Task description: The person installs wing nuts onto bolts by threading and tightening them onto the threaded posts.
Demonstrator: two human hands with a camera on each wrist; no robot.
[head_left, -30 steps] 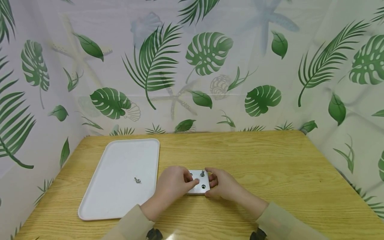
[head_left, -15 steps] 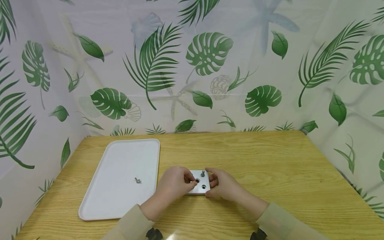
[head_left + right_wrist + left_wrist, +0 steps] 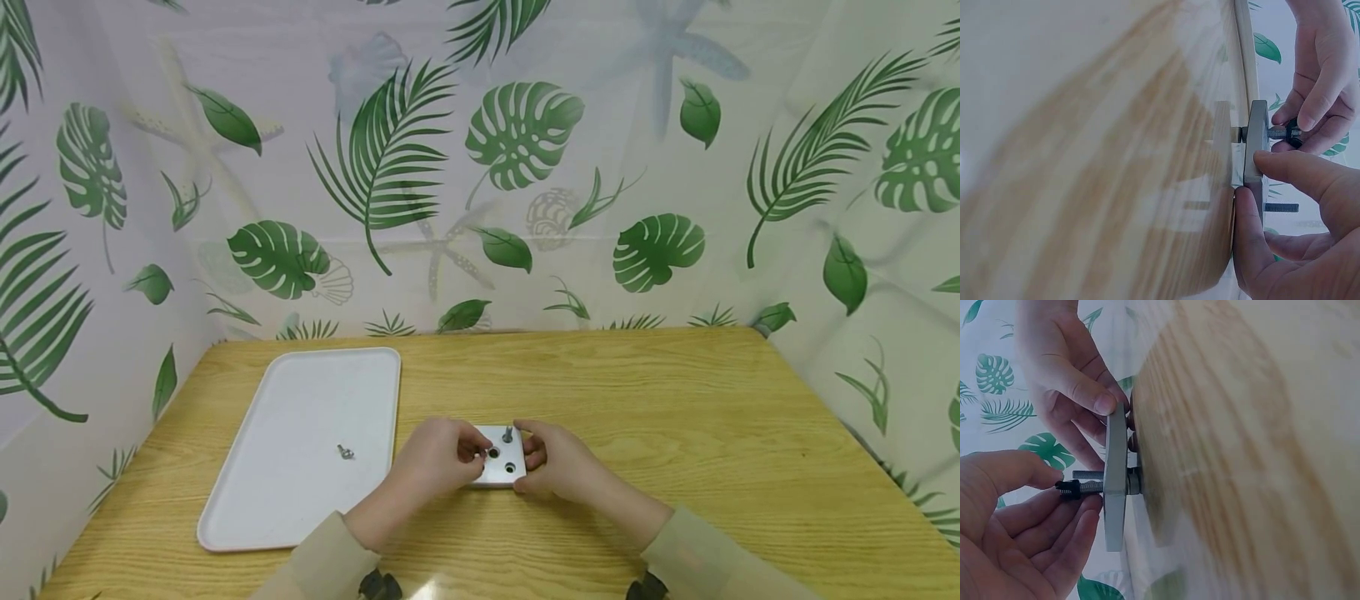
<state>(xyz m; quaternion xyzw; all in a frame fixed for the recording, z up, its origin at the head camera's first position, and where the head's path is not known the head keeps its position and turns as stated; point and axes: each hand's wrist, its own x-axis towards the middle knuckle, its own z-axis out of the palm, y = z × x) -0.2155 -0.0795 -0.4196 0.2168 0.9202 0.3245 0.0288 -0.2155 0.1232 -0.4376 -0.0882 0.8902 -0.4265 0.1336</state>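
A silver metal plate [image 3: 498, 471] with several holes lies low over the table in the head view. My right hand [image 3: 558, 462] grips its right edge between thumb and fingers. My left hand [image 3: 438, 454] is over the plate's left part. There, in the left wrist view, its thumb and fingers pinch a dark wing nut [image 3: 1069, 489] on the threaded end of a bolt [image 3: 1091, 486] standing through the plate. The right wrist view shows the same wing nut [image 3: 1294, 133] with its wings spread. A second bolt [image 3: 507, 434] sticks up near the plate's far right corner, nothing touching it.
A white tray [image 3: 300, 400] stands to the left on the wooden table [image 3: 675, 400]. On it lies a small metal bolt with what looks like a wing nut [image 3: 345, 452]. Leaf-patterned cloth [image 3: 540, 275] hangs behind the table and at both sides.
My left thumb and fingertips have shifted left and turned at the nut, uncovering the plate's middle hole. My right hand keeps its grip on the plate, which stays in place.
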